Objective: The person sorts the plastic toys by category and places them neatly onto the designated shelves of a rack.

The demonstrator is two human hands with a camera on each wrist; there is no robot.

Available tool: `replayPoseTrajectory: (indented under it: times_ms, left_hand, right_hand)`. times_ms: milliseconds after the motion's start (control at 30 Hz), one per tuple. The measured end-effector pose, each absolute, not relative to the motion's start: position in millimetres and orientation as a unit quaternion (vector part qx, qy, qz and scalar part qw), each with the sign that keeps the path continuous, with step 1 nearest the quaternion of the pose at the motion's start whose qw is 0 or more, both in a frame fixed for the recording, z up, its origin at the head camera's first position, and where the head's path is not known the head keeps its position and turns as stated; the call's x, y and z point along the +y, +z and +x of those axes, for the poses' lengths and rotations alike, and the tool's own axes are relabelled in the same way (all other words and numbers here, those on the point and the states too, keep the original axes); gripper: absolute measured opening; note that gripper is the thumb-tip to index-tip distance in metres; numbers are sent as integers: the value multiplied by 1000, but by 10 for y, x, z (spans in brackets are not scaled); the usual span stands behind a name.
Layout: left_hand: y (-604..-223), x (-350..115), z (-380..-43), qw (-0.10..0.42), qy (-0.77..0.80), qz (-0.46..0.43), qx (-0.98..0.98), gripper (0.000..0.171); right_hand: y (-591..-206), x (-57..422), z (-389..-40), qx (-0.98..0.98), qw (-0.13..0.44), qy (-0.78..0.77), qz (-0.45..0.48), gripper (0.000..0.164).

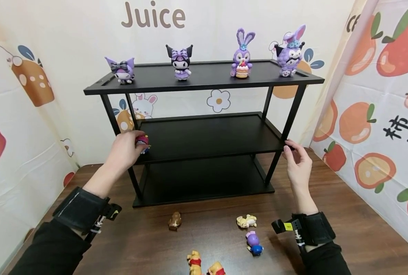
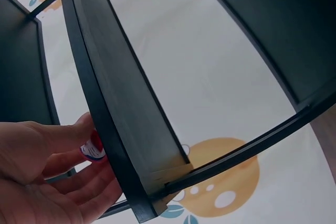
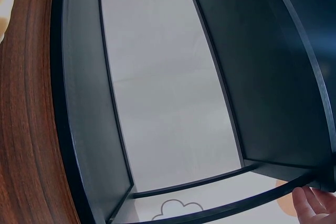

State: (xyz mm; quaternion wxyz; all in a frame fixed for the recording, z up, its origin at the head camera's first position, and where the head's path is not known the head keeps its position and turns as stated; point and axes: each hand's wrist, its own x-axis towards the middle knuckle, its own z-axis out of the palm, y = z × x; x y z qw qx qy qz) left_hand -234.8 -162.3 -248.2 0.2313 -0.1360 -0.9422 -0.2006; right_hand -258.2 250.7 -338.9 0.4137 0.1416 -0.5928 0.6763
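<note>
A black three-tier shelf rack stands on the table. At the left end of its middle tier, my left hand pinches a small figurine coloured red-pink with some blue, mostly covered by the fingers. From below, the left wrist view shows the left hand with a bit of the red figurine between thumb and fingers at the shelf edge. My right hand holds the rack's right side where the middle tier meets the post; in the right wrist view only the fingertips show there.
On the top tier stand several purple figurines, including a rabbit with a cake. Lying on the table are a brown figurine, a cream one, a purple-and-blue one and two yellow bears in red. Printed cloth hangs behind.
</note>
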Motion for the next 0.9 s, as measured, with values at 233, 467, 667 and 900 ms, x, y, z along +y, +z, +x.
replayPoseTrajectory:
  times_ms: [233,467,667,900]
  left_hand:
    - [-2496,-1639,-2251,283,-220,-136,-924,38]
    - [-2565,-1568,-2106,410,-234,-165,-866,21]
    - [-2720,-1339,-1900,436,-219,-251,-836,14]
    - [-3043,-977,-1593,320,-174,-384,-848,13]
  right_hand:
    - [-3370,2488,-2584,-589,410,681,147,25]
    - [-3369,2502,-2571,-598,412,673,140,25]
    - [-3396,2525,-2607,-592,412,678,145,24]
    - [-3491,2595,-2713,-589,414,679,141,23]
